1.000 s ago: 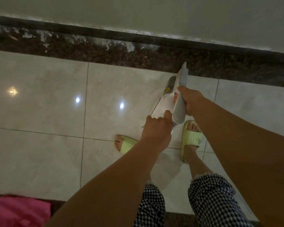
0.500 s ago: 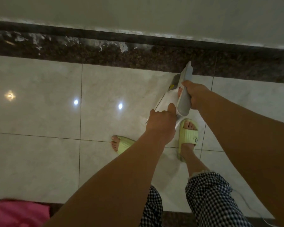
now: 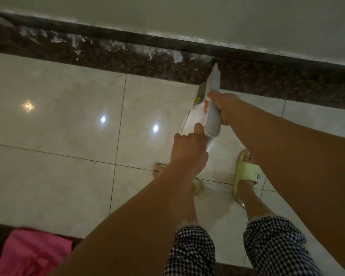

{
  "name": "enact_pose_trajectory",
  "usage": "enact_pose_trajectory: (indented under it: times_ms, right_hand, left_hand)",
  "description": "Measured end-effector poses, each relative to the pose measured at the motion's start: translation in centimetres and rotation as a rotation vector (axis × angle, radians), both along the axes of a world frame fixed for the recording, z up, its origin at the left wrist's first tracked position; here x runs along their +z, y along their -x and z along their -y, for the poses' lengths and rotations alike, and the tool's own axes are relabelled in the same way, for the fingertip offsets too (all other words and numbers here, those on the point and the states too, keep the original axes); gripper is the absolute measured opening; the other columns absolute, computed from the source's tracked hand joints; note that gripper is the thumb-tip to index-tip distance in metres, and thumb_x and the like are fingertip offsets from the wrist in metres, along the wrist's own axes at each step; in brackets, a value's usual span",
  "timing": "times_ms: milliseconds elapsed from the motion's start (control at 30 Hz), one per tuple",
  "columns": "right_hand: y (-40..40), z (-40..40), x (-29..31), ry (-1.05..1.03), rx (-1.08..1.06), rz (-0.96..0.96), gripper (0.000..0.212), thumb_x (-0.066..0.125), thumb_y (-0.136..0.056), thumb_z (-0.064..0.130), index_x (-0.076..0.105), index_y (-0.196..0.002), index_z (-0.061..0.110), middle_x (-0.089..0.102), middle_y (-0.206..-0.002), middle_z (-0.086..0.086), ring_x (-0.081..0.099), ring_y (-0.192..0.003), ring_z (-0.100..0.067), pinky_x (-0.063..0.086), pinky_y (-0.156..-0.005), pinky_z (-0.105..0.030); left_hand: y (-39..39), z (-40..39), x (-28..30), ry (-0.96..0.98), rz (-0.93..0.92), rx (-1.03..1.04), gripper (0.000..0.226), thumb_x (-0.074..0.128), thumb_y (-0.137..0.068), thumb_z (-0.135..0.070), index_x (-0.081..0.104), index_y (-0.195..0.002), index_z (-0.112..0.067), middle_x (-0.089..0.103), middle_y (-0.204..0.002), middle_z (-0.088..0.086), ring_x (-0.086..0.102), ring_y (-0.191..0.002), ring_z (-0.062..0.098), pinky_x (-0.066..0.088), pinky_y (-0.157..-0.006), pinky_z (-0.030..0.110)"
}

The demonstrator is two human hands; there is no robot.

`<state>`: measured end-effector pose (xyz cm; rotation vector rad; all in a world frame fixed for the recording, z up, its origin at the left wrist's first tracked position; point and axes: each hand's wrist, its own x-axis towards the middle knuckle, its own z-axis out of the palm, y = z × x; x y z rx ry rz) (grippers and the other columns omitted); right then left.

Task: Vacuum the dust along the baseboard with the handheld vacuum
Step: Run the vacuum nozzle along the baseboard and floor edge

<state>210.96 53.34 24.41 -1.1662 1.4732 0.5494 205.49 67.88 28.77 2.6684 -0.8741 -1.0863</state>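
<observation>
A white and grey handheld vacuum [image 3: 213, 114] points down and away from me. Its narrow nozzle tip reaches the dark speckled baseboard strip [image 3: 127, 56] below the pale wall. My right hand [image 3: 226, 106] grips the vacuum's grey handle from the right. My left hand [image 3: 187, 150] holds the white rear body with curled fingers, its thumb pressed against the handle's lower end. White dust and flakes lie along the baseboard to the left of the nozzle.
Glossy pale floor tiles [image 3: 68, 116] with dark grout lines reflect ceiling lights. My feet in light green slippers [image 3: 246, 172] stand just behind the vacuum. A pink cloth [image 3: 30, 253] lies at the lower left on a dark edge.
The vacuum and both hands have moved forward and to the right, bringing the nozzle tip from above the tiles onto the dark baseboard strip. My right foot has stepped to the right.
</observation>
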Motion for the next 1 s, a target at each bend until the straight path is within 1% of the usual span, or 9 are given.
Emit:
enact_pose_trajectory:
  times_ms: [200,333,433,500,567,700,800,933,1000]
  right_hand:
    - [-2.0,-0.9,-0.9,-0.003,0.021,-0.01,0.046,0.072,-0.08,0.039,0.058,-0.115,0.012,0.066,-0.106,-0.007,0.064,-0.094,-0.021,0.051,-0.091,-0.036]
    - [-3.1,-1.7,1.7,-0.008,0.028,-0.003,0.026,0.061,-0.094,0.03,0.05,-0.108,0.01,0.056,-0.08,-0.001,0.055,-0.066,-0.01,0.048,-0.055,-0.024]
    - [-3.6,-2.2,2.5,0.002,0.045,-0.005,0.03,0.058,-0.095,0.03,0.051,-0.115,0.008,0.059,-0.094,-0.001,0.053,-0.063,-0.01,0.043,-0.047,-0.021]
    - [-3.9,-2.9,3.0,-0.001,0.058,-0.001,0.037,0.057,-0.096,0.029,0.05,-0.128,0.011,0.062,-0.118,-0.004,0.061,-0.079,-0.012,0.043,-0.051,-0.021]
    - [-4.2,-3.6,3.3,-0.014,0.061,-0.007,0.042,0.057,-0.096,0.029,0.048,-0.133,0.01,0.058,-0.13,-0.007,0.063,-0.092,-0.015,0.045,-0.066,-0.023]
    - [-4.7,-4.7,3.1,-0.003,0.072,-0.027,0.041,0.061,-0.093,0.033,0.049,-0.125,0.012,0.061,-0.113,-0.006,0.06,-0.093,-0.018,0.045,-0.085,-0.03]
    - [-4.8,-5.3,2.6,0.0,0.065,-0.036,0.034,0.062,-0.092,0.035,0.049,-0.111,0.009,0.059,-0.09,-0.004,0.056,-0.077,-0.015,0.046,-0.085,-0.028]
    - [-4.6,-6.5,2.2,0.019,0.03,-0.021,0.038,0.062,-0.092,0.036,0.047,-0.119,0.013,0.056,-0.094,-0.006,0.056,-0.084,-0.017,0.044,-0.098,-0.035]
    - [-4.5,-7.3,2.6,0.019,0.035,-0.035,0.053,0.066,-0.087,0.04,0.049,-0.13,0.014,0.057,-0.112,-0.007,0.057,-0.103,-0.024,0.044,-0.103,-0.042]
  left_hand:
    - [-2.0,-1.3,-0.6,0.005,-0.012,0.031,0.048,0.059,-0.087,-0.029,0.028,-0.119,-0.013,0.044,-0.07,-0.009,0.043,-0.058,0.017,0.036,-0.081,0.036]
    - [-2.9,-1.5,-1.0,0.021,-0.008,0.017,0.048,0.06,-0.087,-0.03,0.028,-0.119,-0.012,0.042,-0.066,-0.009,0.048,-0.059,0.018,0.036,-0.078,0.036]
    - [-3.3,-1.9,-1.3,0.02,-0.022,0.032,0.047,0.059,-0.088,-0.031,0.028,-0.118,-0.013,0.035,-0.062,-0.01,0.035,-0.051,0.013,0.034,-0.076,0.035]
    - [-3.5,-2.4,-1.4,0.018,-0.016,0.024,0.048,0.059,-0.089,-0.032,0.028,-0.119,-0.013,0.035,-0.062,-0.01,0.036,-0.052,0.013,0.033,-0.075,0.034]
    - [-3.8,-3.0,-1.5,0.024,-0.012,0.025,0.048,0.059,-0.088,-0.033,0.028,-0.119,-0.013,0.035,-0.062,-0.01,0.039,-0.055,0.015,0.032,-0.073,0.034]
    - [-4.3,-4.0,-1.3,0.031,-0.026,0.022,0.048,0.06,-0.088,-0.033,0.027,-0.117,-0.013,0.037,-0.064,-0.009,0.042,-0.057,0.016,0.034,-0.075,0.035]
    - [-4.4,-4.9,-1.3,0.033,-0.032,0.025,0.048,0.061,-0.087,-0.034,0.027,-0.116,-0.014,0.037,-0.064,-0.009,0.043,-0.058,0.017,0.036,-0.078,0.036]
    - [-4.3,-6.1,-1.0,0.012,-0.03,0.014,0.046,0.061,-0.087,-0.033,0.028,-0.113,-0.015,0.035,-0.062,-0.009,0.039,-0.054,0.015,0.033,-0.075,0.035]
    - [-4.3,-6.6,-0.9,0.01,-0.033,0.01,0.045,0.061,-0.087,-0.032,0.028,-0.113,-0.014,0.036,-0.063,-0.009,0.044,-0.057,0.017,0.031,-0.073,0.035]
